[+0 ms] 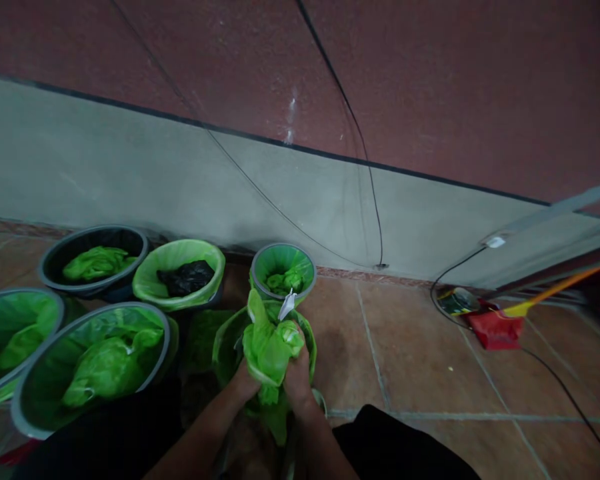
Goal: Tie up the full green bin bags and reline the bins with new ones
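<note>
Both my hands grip a bunched green plastic bag point(267, 347) held over a small bin lined in green point(225, 347). My left hand point(243, 383) is closed on the bag's lower left side. My right hand point(297, 380) is closed on its right side. A small white slip point(286, 305) sticks out at the bag's top. My forearms come up from the bottom edge, between dark trouser legs.
Several round bins with green liners stand along the wall: a small one point(283, 267), one holding a black bag point(180, 273), a dark one point(94, 259), two big ones point(93, 360) at left. A red dustpan point(495, 328) and cables lie on the tiled floor at right.
</note>
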